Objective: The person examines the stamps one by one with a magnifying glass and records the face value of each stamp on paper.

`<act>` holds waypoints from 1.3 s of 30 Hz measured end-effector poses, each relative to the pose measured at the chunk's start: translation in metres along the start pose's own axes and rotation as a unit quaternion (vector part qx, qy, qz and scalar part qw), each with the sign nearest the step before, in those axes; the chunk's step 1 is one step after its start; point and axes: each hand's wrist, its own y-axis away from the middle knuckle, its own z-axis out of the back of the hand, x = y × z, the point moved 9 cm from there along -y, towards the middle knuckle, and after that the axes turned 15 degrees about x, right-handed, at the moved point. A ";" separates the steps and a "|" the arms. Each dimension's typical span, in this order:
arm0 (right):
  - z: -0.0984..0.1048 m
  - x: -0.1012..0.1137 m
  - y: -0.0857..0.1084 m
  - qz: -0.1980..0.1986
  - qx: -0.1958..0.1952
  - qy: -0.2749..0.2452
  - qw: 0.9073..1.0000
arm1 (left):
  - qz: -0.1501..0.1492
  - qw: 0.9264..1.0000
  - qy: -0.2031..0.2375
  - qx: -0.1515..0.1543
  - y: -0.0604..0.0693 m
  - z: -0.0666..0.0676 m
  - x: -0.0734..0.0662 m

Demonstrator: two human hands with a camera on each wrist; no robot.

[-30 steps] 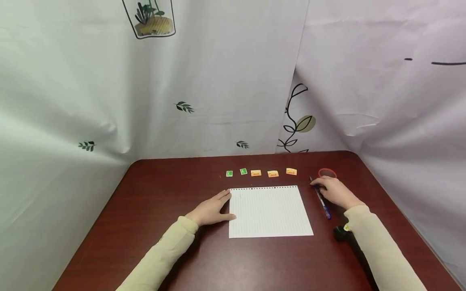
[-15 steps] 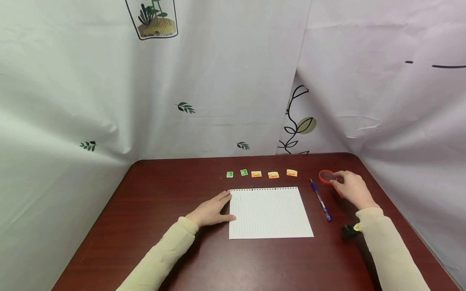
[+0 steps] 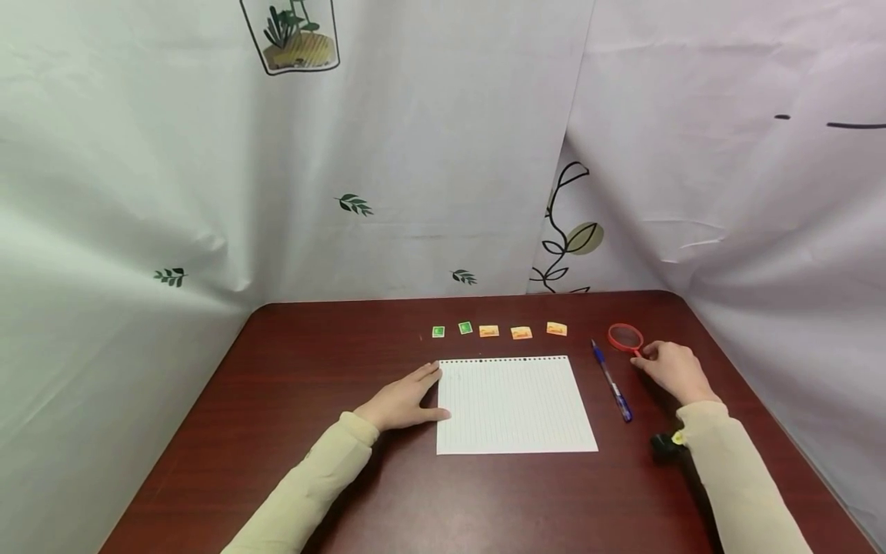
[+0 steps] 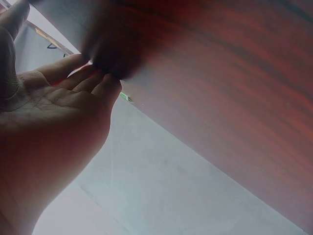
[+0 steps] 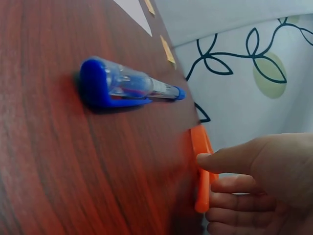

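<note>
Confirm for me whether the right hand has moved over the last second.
Yes. Judged against the lined paper, the right hand has moved rightward in the head view, from the pen to the red magnifying glass.

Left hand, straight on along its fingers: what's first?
The lined sheet; the left hand overlaps its left edge in the head view. Past that, probably the leftmost orange card, though depth is unclear.

Draped booth (image 3: 782,192): leaf-print sheets (image 3: 429,146) round brn tbl (image 3: 298,369).
</note>
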 end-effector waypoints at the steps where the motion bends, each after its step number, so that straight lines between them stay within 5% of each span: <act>1: -0.001 -0.001 -0.001 -0.001 0.001 0.000 1.000 | -0.001 1.000 0.000 0.001 0.000 0.000 0.000; 12: -0.002 -0.004 -0.003 -0.004 0.008 -0.004 1.000 | 0.001 1.000 -0.005 0.000 0.000 0.001 0.000; 21: -0.002 -0.008 -0.002 -0.005 0.015 -0.017 1.000 | -0.004 1.000 0.001 -0.030 -0.001 0.008 0.002; 29: 0.005 0.001 -0.004 0.014 -0.024 -0.021 0.999 | 0.009 0.998 -0.015 -0.064 -0.010 0.022 0.005; 39: 0.018 0.028 -0.016 0.039 -0.057 -0.033 0.997 | 0.019 0.997 -0.050 -0.059 -0.031 0.030 0.004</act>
